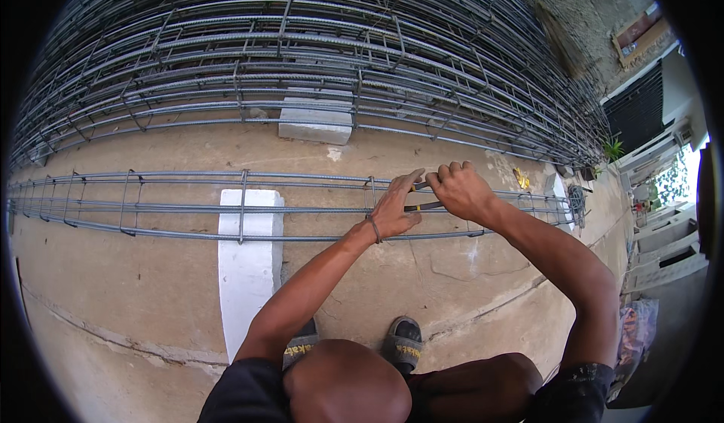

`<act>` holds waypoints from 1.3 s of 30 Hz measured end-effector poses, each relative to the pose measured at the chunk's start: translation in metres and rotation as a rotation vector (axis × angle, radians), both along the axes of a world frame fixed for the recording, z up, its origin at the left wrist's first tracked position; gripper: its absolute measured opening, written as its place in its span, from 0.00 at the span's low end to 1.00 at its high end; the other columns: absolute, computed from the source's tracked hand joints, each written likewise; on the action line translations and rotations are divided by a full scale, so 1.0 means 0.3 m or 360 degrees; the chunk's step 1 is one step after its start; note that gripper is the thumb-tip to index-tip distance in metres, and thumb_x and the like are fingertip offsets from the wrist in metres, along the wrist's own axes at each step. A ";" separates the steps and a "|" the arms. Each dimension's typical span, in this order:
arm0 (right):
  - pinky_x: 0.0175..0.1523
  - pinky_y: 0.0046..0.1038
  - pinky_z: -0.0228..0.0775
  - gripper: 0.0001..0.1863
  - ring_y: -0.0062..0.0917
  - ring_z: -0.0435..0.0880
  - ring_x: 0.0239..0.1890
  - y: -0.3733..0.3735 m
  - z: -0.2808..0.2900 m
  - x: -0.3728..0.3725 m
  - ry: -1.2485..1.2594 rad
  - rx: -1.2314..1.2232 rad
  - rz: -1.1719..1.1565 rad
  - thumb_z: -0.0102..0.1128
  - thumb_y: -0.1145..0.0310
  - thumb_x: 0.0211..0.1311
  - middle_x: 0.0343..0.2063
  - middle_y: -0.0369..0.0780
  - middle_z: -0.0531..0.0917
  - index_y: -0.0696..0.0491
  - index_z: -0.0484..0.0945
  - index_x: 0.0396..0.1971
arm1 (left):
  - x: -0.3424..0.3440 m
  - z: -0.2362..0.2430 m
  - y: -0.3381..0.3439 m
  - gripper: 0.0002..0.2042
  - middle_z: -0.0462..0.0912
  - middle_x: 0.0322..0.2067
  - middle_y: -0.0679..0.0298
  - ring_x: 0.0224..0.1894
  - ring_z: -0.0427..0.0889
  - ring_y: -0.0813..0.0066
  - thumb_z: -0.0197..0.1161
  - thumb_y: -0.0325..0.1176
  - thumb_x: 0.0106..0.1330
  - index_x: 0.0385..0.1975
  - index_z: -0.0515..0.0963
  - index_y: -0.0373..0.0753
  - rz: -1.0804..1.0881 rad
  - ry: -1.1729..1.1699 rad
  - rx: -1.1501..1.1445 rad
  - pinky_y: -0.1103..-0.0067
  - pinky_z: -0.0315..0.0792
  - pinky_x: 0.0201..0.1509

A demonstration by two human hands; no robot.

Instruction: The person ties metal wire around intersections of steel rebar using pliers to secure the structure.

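Note:
A long, narrow rebar cage with square stirrups lies across the floor in front of me. Over its right half, my left hand has its fingers and thumb on either side of a pair of dark-handled pliers with yellow marks. My right hand is curled in a fist around the right part of the same tool. The tool's jaws are hidden under the hands. Left of my hands, a white block props the cage up. At the cage's far right end stands another white block.
A big stack of rebar cages fills the far side, resting on a pale block. Coiled wire lies by the right end, with a yellow scrap nearby. My sandalled foot is on the concrete floor. Plastic sacking is at right.

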State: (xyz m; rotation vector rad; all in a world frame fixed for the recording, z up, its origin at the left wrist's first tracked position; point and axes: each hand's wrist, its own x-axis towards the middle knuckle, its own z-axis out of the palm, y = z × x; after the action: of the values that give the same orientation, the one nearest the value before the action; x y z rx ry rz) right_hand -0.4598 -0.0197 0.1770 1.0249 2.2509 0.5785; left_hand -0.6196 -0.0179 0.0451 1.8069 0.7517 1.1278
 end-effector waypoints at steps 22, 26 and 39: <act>0.58 0.42 0.68 0.20 0.47 0.78 0.51 0.064 0.314 -0.209 0.0400 -0.0561 -0.0691 0.59 0.74 0.46 0.41 0.56 0.80 0.62 0.78 0.43 | 0.156 -0.005 0.077 0.10 0.82 0.23 0.47 0.30 0.82 0.46 0.63 0.37 0.55 0.28 0.80 0.36 0.0550 0.0200 -0.0158 0.61 0.76 0.37; 0.65 0.53 0.56 0.21 0.51 0.70 0.58 -0.104 0.195 -0.210 0.0190 0.0340 0.0440 0.56 0.72 0.53 0.51 0.56 0.75 0.62 0.74 0.48 | 0.152 -0.045 0.094 0.10 0.81 0.24 0.47 0.31 0.82 0.46 0.63 0.38 0.56 0.29 0.81 0.37 0.0550 0.0172 0.0249 0.61 0.76 0.38; 0.38 0.34 0.76 0.06 0.32 0.84 0.28 0.077 0.053 -0.093 0.0143 -0.0286 -0.0308 0.62 0.69 0.49 0.24 0.42 0.84 0.53 0.84 0.27 | 0.123 0.021 0.036 0.10 0.81 0.23 0.50 0.29 0.82 0.49 0.67 0.32 0.50 0.31 0.80 0.37 0.0482 0.0215 0.0096 0.63 0.75 0.33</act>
State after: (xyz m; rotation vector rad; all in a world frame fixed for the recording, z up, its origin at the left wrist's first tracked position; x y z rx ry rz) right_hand -0.4876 0.0032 0.1928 1.1788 2.2009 0.2471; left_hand -0.5827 -0.0072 0.0512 1.8764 1.1110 1.2407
